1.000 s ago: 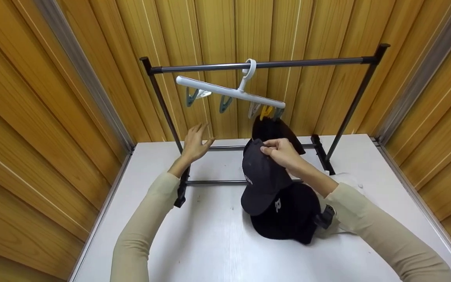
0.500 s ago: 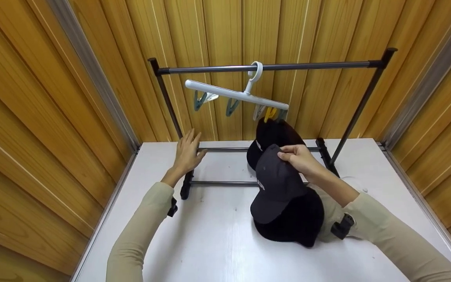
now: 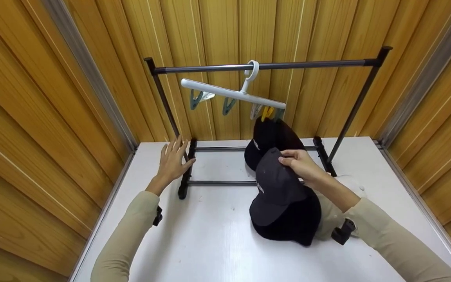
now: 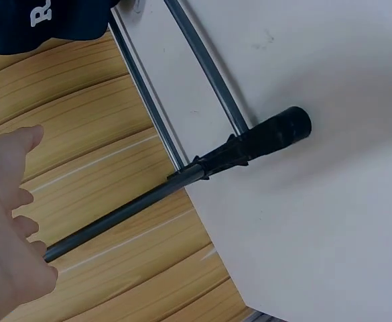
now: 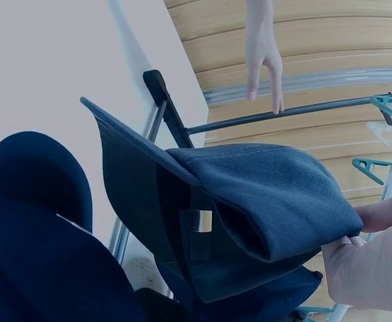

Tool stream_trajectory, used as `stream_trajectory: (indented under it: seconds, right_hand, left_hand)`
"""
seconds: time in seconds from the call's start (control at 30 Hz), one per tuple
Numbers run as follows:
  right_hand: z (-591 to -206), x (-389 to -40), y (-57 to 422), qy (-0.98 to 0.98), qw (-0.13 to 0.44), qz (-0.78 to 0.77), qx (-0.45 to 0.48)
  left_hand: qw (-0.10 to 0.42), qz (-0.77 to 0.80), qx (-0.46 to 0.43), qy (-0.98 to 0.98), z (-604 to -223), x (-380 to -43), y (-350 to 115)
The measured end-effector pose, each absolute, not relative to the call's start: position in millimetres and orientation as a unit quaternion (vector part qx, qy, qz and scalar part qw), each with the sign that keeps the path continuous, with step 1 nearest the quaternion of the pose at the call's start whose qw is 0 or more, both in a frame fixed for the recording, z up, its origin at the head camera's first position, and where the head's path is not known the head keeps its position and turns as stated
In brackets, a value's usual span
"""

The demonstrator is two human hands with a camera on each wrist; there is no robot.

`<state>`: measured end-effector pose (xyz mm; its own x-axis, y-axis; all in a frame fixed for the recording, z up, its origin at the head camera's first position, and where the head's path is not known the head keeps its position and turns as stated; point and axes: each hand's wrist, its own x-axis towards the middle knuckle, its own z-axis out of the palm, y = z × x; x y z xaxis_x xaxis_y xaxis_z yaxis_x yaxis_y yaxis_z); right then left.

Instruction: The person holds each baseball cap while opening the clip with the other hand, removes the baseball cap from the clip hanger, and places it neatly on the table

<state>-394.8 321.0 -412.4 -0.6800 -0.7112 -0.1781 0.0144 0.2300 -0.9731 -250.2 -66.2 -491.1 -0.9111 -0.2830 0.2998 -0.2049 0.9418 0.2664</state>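
My right hand pinches the crown of a dark grey baseball cap between thumb and fingers. The cap hangs tilted, brim downward; its inside and label show in the right wrist view. Behind it a black cap hangs from a yellow clip and a green clip on the white hanger, whose bar slopes down to the right. My left hand is spread beside the left post of the rack, holding nothing. In the left wrist view, that hand's contact with the post is unclear.
A black cap lies on the white table, partly behind the held cap. A beige cap lies right of it, partly hidden by my arm. The rack's top rail carries the hanger; more clips hang leftward. Wood-pattern walls enclose three sides.
My left hand has moved left and down, away from the hanger, with its fingers spreading. The right hand has carried the grey cap slightly right and down, uncovering more of the hanging black cap.
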Motion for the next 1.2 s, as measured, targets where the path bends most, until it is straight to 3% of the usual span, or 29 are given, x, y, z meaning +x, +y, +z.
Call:
stream_trajectory:
  seconds: [0.53,1.2]
  right_hand:
    - [-423.7,-375.1,313.7,0.672,0.364,-0.595,-0.249]
    - [-454.8,-354.0,295.5,0.650,0.410,-0.594,-0.236]
  left_hand:
    - [0.154,-0.096,0.153,-0.971,-510.3,-217.1,-88.9]
    - [0.176,-0.089,0.134,-0.971,-521.4,-204.0,-90.0]
